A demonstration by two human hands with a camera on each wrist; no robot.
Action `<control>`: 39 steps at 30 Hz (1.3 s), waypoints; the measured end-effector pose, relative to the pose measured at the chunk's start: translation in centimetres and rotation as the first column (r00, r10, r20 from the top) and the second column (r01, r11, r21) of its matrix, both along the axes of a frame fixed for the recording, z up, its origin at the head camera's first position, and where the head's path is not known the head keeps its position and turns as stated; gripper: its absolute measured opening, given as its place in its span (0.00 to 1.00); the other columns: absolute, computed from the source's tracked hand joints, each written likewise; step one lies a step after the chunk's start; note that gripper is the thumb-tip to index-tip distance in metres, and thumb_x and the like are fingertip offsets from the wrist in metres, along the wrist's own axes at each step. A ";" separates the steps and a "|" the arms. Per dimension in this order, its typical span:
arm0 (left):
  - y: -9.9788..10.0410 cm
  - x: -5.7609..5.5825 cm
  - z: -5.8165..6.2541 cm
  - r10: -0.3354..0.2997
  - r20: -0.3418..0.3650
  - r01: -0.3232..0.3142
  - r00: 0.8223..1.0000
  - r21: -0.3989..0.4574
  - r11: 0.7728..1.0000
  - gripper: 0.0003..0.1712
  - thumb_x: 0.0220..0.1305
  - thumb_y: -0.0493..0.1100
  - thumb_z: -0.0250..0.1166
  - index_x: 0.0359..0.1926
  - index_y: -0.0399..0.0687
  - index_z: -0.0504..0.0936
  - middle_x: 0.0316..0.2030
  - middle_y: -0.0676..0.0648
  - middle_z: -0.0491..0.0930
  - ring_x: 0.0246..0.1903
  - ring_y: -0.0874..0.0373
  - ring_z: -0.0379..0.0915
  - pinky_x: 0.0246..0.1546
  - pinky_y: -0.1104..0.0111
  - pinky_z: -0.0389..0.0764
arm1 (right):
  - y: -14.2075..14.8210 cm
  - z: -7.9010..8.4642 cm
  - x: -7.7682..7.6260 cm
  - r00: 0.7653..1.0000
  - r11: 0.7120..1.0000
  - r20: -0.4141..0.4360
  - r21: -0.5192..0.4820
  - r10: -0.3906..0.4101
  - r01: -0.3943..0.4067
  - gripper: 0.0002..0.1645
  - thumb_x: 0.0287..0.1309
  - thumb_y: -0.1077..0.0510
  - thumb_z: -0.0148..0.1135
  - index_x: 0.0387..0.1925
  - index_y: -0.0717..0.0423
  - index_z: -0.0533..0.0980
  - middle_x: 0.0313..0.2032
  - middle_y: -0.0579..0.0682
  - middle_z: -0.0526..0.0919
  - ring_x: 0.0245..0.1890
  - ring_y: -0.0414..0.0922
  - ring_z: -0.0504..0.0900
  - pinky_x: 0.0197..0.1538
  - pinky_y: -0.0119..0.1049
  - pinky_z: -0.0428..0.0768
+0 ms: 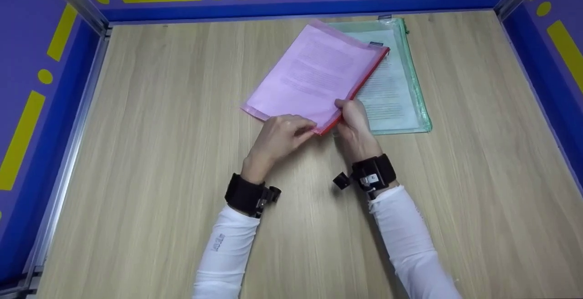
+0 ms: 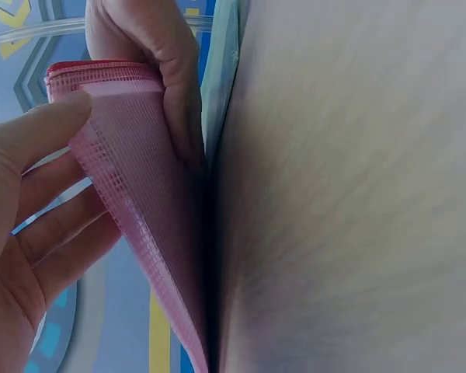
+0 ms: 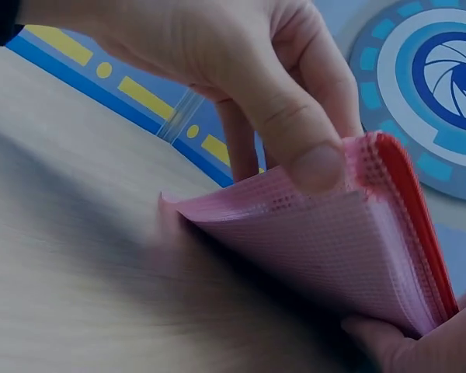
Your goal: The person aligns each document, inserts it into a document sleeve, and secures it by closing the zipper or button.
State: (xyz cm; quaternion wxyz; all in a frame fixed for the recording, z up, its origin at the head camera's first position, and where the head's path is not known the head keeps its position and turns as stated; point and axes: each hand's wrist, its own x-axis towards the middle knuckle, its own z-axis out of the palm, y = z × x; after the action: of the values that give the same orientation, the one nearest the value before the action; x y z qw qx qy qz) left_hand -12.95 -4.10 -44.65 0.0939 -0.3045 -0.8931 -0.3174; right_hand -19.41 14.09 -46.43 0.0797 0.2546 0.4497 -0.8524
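A pink mesh zip folder (image 1: 314, 71) with printed paper inside lies slanted, its near corner raised off the table. My left hand (image 1: 278, 137) pinches that corner between thumb and fingers; the left wrist view shows the thumb (image 2: 58, 116) on the mesh. Along the folder's right side runs a red zipper (image 3: 419, 225). My right hand (image 1: 357, 128) grips this zipper edge near the same corner, thumb on top and fingers underneath. Partly beneath the pink folder is a green zip folder (image 1: 421, 103), also holding printed paper.
The wooden table (image 1: 159, 153) extends on both sides of the folders. Blue and purple walls (image 1: 273, 10) with yellow marks border its back and sides. A metal rail (image 1: 73, 162) follows the left edge.
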 end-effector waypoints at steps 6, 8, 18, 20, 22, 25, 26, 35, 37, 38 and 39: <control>-1.0 0.3 -0.2 0.033 0.118 -0.028 0.992 -0.041 0.999 0.16 0.59 0.46 0.71 0.47 0.47 0.87 0.43 0.47 0.89 0.43 0.53 0.86 0.50 0.63 0.83 | 0.6 -0.3 -0.1 1.000 0.997 0.000 0.066 0.027 -0.027 0.30 0.67 0.72 0.41 0.70 0.64 0.57 0.50 0.51 0.72 0.53 0.45 0.72 0.60 0.36 0.73; -1.8 0.2 -0.4 0.087 0.143 -0.086 0.986 -0.015 0.996 0.16 0.60 0.46 0.71 0.48 0.46 0.87 0.45 0.46 0.88 0.47 0.51 0.85 0.54 0.61 0.82 | 0.9 -0.4 -0.1 0.999 0.997 -0.013 0.068 0.035 -0.034 0.30 0.68 0.71 0.41 0.70 0.63 0.56 0.51 0.52 0.72 0.52 0.45 0.73 0.58 0.35 0.74; -6.0 -2.1 -1.2 0.426 0.460 -0.558 0.779 0.199 0.805 0.32 0.70 0.51 0.60 0.69 0.41 0.69 0.71 0.37 0.64 0.70 0.41 0.63 0.72 0.53 0.64 | 2.0 0.5 -0.4 0.988 0.992 -0.097 0.036 0.121 -0.118 0.30 0.70 0.68 0.45 0.71 0.58 0.58 0.61 0.54 0.72 0.62 0.48 0.74 0.61 0.37 0.73; -6.6 -2.5 -1.0 0.438 0.504 -0.581 0.744 0.166 0.796 0.36 0.72 0.53 0.58 0.72 0.40 0.63 0.72 0.36 0.62 0.71 0.40 0.62 0.72 0.52 0.64 | 2.2 0.6 -0.4 0.982 0.988 -0.110 0.037 0.154 -0.151 0.30 0.70 0.68 0.45 0.71 0.57 0.58 0.59 0.54 0.73 0.59 0.47 0.76 0.59 0.37 0.75; -7.2 -2.9 -0.9 0.452 0.537 -0.600 0.713 0.132 0.789 0.38 0.72 0.56 0.56 0.74 0.39 0.60 0.72 0.35 0.63 0.71 0.40 0.61 0.73 0.51 0.63 | 2.3 0.7 -0.4 0.972 0.979 -0.121 0.055 0.201 -0.196 0.29 0.71 0.67 0.45 0.70 0.58 0.58 0.56 0.54 0.75 0.55 0.47 0.78 0.55 0.36 0.78; -7.8 -3.2 -0.6 0.432 0.592 -0.609 0.681 0.130 0.782 0.39 0.73 0.57 0.55 0.74 0.39 0.59 0.69 0.33 0.68 0.68 0.40 0.67 0.69 0.52 0.70 | 2.3 0.8 -0.3 0.953 0.963 -0.140 0.069 0.268 -0.260 0.27 0.71 0.67 0.45 0.70 0.60 0.59 0.51 0.53 0.77 0.48 0.45 0.81 0.50 0.35 0.80; -7.9 -3.3 -0.5 0.402 0.621 -0.607 0.673 0.151 0.780 0.38 0.73 0.57 0.54 0.74 0.39 0.59 0.67 0.33 0.70 0.65 0.41 0.70 0.67 0.53 0.73 | 2.4 0.8 -0.3 0.948 0.959 -0.144 0.074 0.283 -0.275 0.27 0.71 0.67 0.46 0.69 0.61 0.59 0.50 0.53 0.78 0.47 0.45 0.82 0.48 0.35 0.81; -7.5 -3.1 0.2 0.105 0.768 -0.645 0.632 0.446 0.621 0.23 0.73 0.37 0.53 0.66 0.37 0.69 0.47 0.36 0.83 0.35 0.59 0.83 0.36 0.70 0.85 | 3.1 1.8 -0.4 0.923 0.937 -0.181 0.154 0.340 -0.315 0.25 0.70 0.65 0.47 0.67 0.61 0.60 0.45 0.51 0.80 0.42 0.43 0.83 0.44 0.34 0.82; -7.3 -3.0 0.3 0.108 0.756 -0.652 0.645 0.472 0.594 0.22 0.73 0.37 0.53 0.65 0.37 0.70 0.45 0.36 0.83 0.32 0.60 0.83 0.33 0.70 0.84 | 3.2 2.1 -0.3 0.918 0.930 -0.185 0.186 0.350 -0.317 0.26 0.70 0.64 0.48 0.67 0.60 0.60 0.47 0.52 0.79 0.44 0.44 0.82 0.46 0.34 0.81; -7.2 -2.9 0.3 0.111 0.749 -0.655 0.653 0.486 0.579 0.21 0.73 0.36 0.53 0.65 0.37 0.70 0.45 0.36 0.83 0.32 0.60 0.83 0.33 0.70 0.84 | 3.2 2.3 -0.2 0.912 0.925 -0.193 0.196 0.361 -0.325 0.27 0.70 0.64 0.49 0.68 0.59 0.60 0.49 0.52 0.78 0.46 0.45 0.81 0.48 0.35 0.80; -7.1 -2.9 0.3 0.113 0.741 -0.656 0.662 0.499 0.567 0.21 0.73 0.35 0.52 0.64 0.36 0.70 0.46 0.36 0.83 0.32 0.60 0.82 0.33 0.71 0.84 | 3.3 2.5 -0.2 0.904 0.920 -0.205 0.201 0.375 -0.336 0.29 0.69 0.64 0.50 0.69 0.58 0.60 0.51 0.52 0.77 0.48 0.45 0.80 0.50 0.36 0.79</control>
State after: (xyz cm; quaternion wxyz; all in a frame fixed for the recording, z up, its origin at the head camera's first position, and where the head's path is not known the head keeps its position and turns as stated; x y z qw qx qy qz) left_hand -15.83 -11.24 -44.32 -0.0278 0.1055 -0.7065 -0.6992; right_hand -19.57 17.37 -43.96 0.1583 0.0691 0.5623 -0.8087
